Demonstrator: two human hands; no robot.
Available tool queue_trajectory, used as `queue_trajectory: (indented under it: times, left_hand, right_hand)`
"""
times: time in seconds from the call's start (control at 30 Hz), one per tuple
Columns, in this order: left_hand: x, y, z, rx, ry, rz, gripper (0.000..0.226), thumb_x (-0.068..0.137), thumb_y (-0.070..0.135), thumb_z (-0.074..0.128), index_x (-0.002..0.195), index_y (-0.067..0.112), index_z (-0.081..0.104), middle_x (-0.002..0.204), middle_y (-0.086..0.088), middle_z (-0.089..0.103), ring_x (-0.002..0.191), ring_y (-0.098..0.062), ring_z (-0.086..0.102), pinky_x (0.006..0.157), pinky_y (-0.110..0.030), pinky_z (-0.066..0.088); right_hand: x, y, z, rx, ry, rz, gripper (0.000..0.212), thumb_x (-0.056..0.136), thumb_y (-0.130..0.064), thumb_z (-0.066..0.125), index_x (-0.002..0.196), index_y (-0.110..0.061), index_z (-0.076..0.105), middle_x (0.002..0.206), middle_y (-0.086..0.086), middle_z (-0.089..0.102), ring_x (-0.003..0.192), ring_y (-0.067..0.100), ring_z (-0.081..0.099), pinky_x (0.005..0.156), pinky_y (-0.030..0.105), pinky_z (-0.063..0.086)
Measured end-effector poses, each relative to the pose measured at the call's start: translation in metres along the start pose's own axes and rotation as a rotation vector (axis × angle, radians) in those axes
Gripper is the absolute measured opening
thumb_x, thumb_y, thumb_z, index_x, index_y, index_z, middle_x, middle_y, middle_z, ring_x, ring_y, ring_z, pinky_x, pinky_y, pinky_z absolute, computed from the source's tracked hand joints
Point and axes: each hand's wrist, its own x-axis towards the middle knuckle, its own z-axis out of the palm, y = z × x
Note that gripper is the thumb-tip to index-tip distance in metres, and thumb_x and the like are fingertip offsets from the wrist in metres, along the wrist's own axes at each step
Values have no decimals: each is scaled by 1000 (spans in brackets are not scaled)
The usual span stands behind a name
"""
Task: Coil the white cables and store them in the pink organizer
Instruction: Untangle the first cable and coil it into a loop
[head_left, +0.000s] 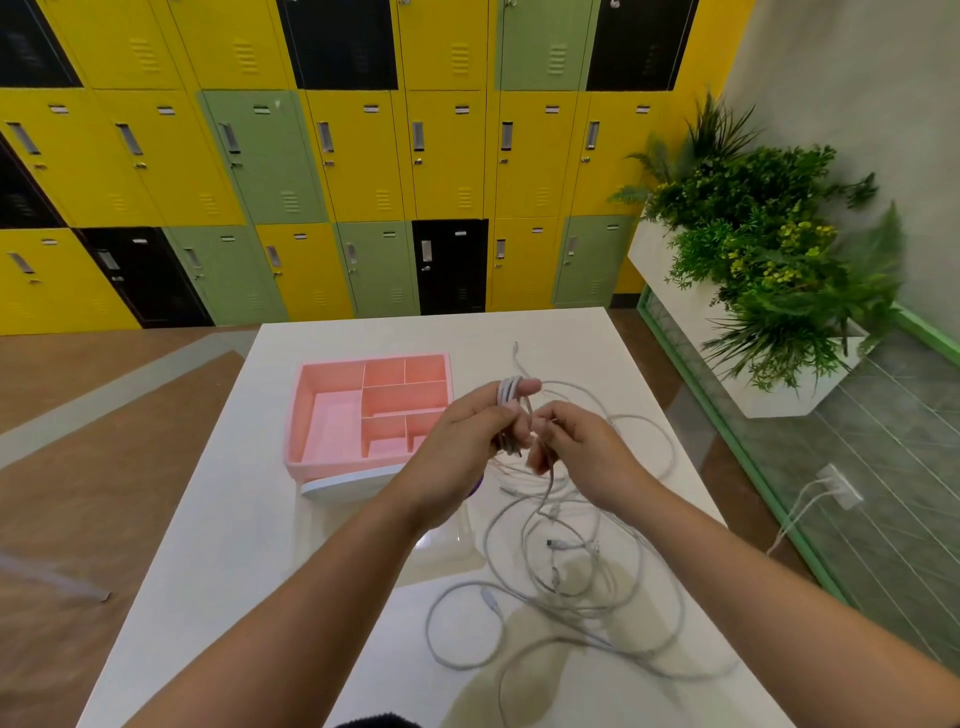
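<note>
My left hand (462, 441) holds a white cable (510, 391) wound in a few loops around its fingers, above the middle of the white table (249, 519). My right hand (582, 452) pinches the same cable's loose strand just right of the loops. A tangle of loose white cables (561, 587) lies on the table below and to the right of both hands. The pink organizer (332, 415), with several empty compartments, sits on the table to the left of my left hand.
A white lid or tray (343, 486) pokes out under the organizer's near edge. Yellow, green and black lockers (363, 156) line the far wall. A white planter with green plants (769, 270) stands at the right, beside a glass partition (857, 493).
</note>
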Motion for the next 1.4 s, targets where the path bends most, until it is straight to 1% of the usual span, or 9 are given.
queue_trajectory:
  times: [0.2, 0.37, 0.47, 0.53, 0.67, 0.73, 0.83, 1.23, 1.4]
  left_hand:
    - [4, -6, -4, -30, 103, -9, 26, 102, 6, 40, 121, 15, 55, 98, -2, 69, 90, -13, 65, 91, -29, 51]
    - [13, -17, -7, 163, 229, 1, 34, 103, 9, 39, 136, 13, 45, 108, 3, 71, 95, -4, 68, 82, -16, 52]
    - [15, -25, -10, 346, 248, 4, 39, 102, 9, 41, 141, 11, 42, 102, 12, 70, 93, 0, 67, 88, -23, 53]
    - [14, -28, -13, 441, 223, -5, 40, 102, 11, 41, 142, 11, 42, 103, 13, 69, 93, 4, 65, 92, -25, 52]
    - [7, -23, -9, 487, 80, -66, 37, 104, 13, 36, 140, 11, 45, 123, 8, 59, 98, 11, 54, 81, 4, 36]
    - [6, -21, -9, 419, 21, -79, 41, 98, 13, 36, 137, 17, 49, 139, 3, 52, 119, -1, 50, 102, -12, 35]
    - [4, -17, -15, 400, -94, -66, 45, 83, 18, 35, 120, 13, 59, 120, -1, 65, 115, -17, 58, 106, -40, 43]
    - [1, -19, -24, 597, -166, -69, 24, 103, 16, 39, 95, 21, 61, 84, 11, 68, 78, -2, 62, 83, -28, 49]
    - [-3, -19, -24, 539, -165, -114, 28, 104, 24, 39, 117, 12, 60, 78, 6, 67, 73, -4, 60, 78, -24, 49]
  right_hand:
    - [-18, -6, 20, -200, -121, 66, 26, 102, -20, 39, 87, -19, 60, 55, -3, 51, 49, 10, 47, 56, 30, 43]
    - [-30, -17, 23, -640, -293, -28, 25, 101, -32, 41, 117, -18, 53, 89, 5, 65, 77, 22, 59, 73, 37, 47]
    - [-34, -31, 14, -786, -344, -82, 25, 101, -34, 40, 109, -18, 56, 101, 6, 66, 92, 25, 60, 78, 38, 48]
    - [-33, -42, 6, -842, -349, -126, 24, 102, -33, 39, 95, -17, 55, 95, 6, 67, 88, 24, 59, 74, 36, 45]
    - [-25, -54, -7, -829, -269, -213, 24, 102, -31, 41, 106, -19, 61, 91, -1, 66, 82, 20, 56, 65, 27, 42]
    - [-20, -54, -9, -761, -241, -214, 19, 101, -28, 44, 96, -23, 62, 78, -9, 57, 76, 16, 50, 58, 21, 33]
    - [-11, -53, -10, -613, -204, -193, 32, 100, -21, 47, 70, -34, 48, 65, -14, 49, 65, 5, 48, 59, 21, 31]
    - [6, -48, -31, -577, -144, -217, 11, 93, -24, 61, 83, -24, 58, 61, -10, 56, 60, 4, 51, 57, 26, 38]
    - [6, -43, -42, -545, -154, -270, 8, 94, -20, 58, 86, -21, 60, 71, -8, 62, 68, 2, 54, 60, 16, 39]
